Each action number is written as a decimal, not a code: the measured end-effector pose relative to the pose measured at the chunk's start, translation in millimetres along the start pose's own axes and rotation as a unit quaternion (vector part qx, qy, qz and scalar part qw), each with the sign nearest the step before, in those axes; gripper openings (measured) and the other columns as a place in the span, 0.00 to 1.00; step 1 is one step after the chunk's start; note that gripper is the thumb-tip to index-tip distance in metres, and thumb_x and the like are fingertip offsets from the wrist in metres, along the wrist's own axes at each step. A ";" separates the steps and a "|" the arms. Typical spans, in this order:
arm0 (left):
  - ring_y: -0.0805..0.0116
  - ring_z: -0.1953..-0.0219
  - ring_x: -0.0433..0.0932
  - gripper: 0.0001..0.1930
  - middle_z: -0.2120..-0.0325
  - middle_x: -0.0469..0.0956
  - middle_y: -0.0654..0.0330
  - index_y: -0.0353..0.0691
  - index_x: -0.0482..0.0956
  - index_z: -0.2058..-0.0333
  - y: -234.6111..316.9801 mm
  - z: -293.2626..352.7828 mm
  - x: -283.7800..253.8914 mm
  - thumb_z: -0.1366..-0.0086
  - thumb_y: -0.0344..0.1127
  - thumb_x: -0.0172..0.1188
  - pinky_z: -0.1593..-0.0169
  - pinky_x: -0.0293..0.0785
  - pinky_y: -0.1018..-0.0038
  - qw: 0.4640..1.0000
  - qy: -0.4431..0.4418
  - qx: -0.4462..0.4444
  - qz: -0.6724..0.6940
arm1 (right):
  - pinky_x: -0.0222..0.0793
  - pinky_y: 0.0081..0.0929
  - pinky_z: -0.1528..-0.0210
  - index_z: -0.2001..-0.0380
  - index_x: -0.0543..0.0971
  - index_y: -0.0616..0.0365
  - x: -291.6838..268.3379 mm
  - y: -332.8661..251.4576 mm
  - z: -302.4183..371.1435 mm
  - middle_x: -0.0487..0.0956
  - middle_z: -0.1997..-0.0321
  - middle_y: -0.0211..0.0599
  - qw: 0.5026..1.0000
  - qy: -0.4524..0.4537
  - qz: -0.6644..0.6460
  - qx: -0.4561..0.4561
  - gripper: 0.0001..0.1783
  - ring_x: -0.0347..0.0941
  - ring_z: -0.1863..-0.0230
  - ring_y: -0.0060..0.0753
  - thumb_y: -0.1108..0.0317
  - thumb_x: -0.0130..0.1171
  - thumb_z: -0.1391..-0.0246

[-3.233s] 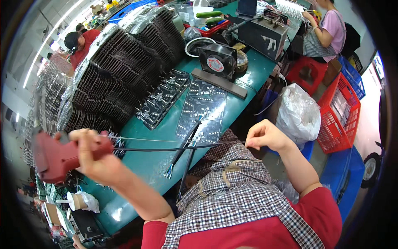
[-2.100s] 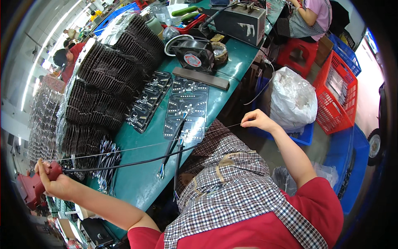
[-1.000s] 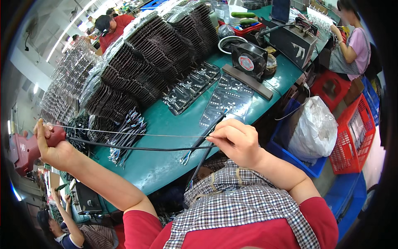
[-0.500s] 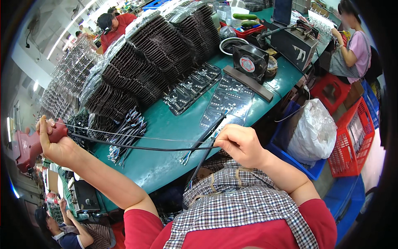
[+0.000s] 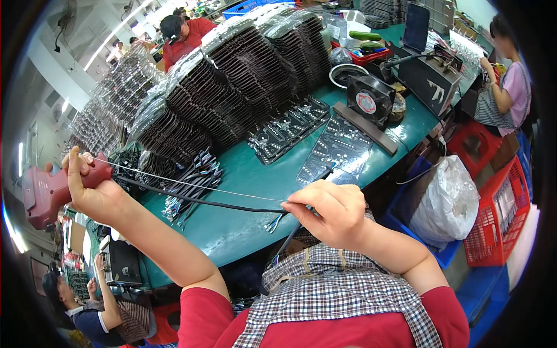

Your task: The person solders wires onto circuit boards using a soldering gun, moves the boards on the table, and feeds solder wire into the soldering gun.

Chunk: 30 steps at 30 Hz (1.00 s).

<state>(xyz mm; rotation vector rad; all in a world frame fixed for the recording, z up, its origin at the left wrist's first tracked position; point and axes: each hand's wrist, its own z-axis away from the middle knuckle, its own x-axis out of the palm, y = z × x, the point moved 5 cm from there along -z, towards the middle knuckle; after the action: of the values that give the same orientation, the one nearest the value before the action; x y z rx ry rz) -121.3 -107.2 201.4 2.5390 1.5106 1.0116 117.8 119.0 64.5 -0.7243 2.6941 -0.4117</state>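
At the far left, my left hand (image 5: 98, 194) is closed around a red gun-shaped soldering tool (image 5: 43, 194). A thin silvery wire (image 5: 191, 184) stretches from near that hand to the fingertips of my right hand (image 5: 333, 209), which pinch it. Just below the wire runs a black cable (image 5: 203, 202), sagging a little and reaching my right fingers; whether they grip it too is hard to tell. Beyond my right hand lies a black printed circuit board (image 5: 333, 151). Coloured wire ends (image 5: 274, 223) show beneath my right hand.
Tall stacks of black boards (image 5: 249, 69) stand along the table's back. A bundle of black cables (image 5: 194, 182) lies before them. A grey bar (image 5: 365, 129), a fan (image 5: 366, 100) and a black box (image 5: 432, 81) sit at the right. Co-workers sit left and right.
The view has shifted, so the bench appears farther right. My right hand has come slightly left and lower over the board's near end. The wire stays stretched between my hands.
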 end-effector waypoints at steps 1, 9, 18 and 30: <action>0.74 0.77 0.63 0.23 0.77 0.67 0.59 0.27 0.62 0.54 1.5 -1.5 -0.8 0.50 0.14 0.56 0.67 0.64 0.76 1.000 -0.014 -0.008 0.004 | 0.62 0.19 0.87 0.73 0.75 0.60 2.1 0.2 -1.0 0.74 0.79 0.32 1.000 -0.001 -0.003 -0.001 0.10 0.71 0.84 0.25 0.75 0.65 0.61; 0.76 0.77 0.62 0.24 0.76 0.68 0.61 0.31 0.63 0.53 -3.4 3.0 -2.0 0.50 0.13 0.54 0.67 0.63 0.77 0.999 0.012 -0.008 0.039 | 0.62 0.19 0.87 0.72 0.76 0.62 5.6 -2.1 -2.5 0.75 0.80 0.34 0.999 -0.008 -0.031 -0.014 0.08 0.71 0.84 0.28 0.79 0.62 0.60; 0.77 0.78 0.62 0.28 0.72 0.71 0.58 0.39 0.59 0.48 11.6 16.9 0.0 0.47 0.14 0.54 0.67 0.63 0.76 1.000 -0.005 0.001 0.030 | 0.57 0.15 0.76 0.76 0.74 0.66 0.1 28.1 39.3 0.69 0.82 0.26 0.682 -0.351 -0.467 0.439 0.13 0.61 0.79 0.14 0.67 0.50 0.41; 0.77 0.80 0.64 0.29 0.77 0.70 0.57 0.34 0.57 0.48 1.3 35.2 16.3 0.49 0.15 0.53 0.70 0.64 0.80 0.994 -0.072 -0.080 0.029 | 0.67 0.27 0.60 0.69 0.78 0.69 -170.1 161.2 290.4 0.79 0.68 0.45 0.711 -0.132 -0.343 0.599 0.12 0.74 0.66 0.32 0.72 0.63 0.58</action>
<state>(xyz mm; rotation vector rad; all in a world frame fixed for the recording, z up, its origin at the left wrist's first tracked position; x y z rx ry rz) -96.2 -84.5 182.4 2.4973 1.2719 0.8936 296.5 286.7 -216.9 -1.1101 1.2390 -1.7935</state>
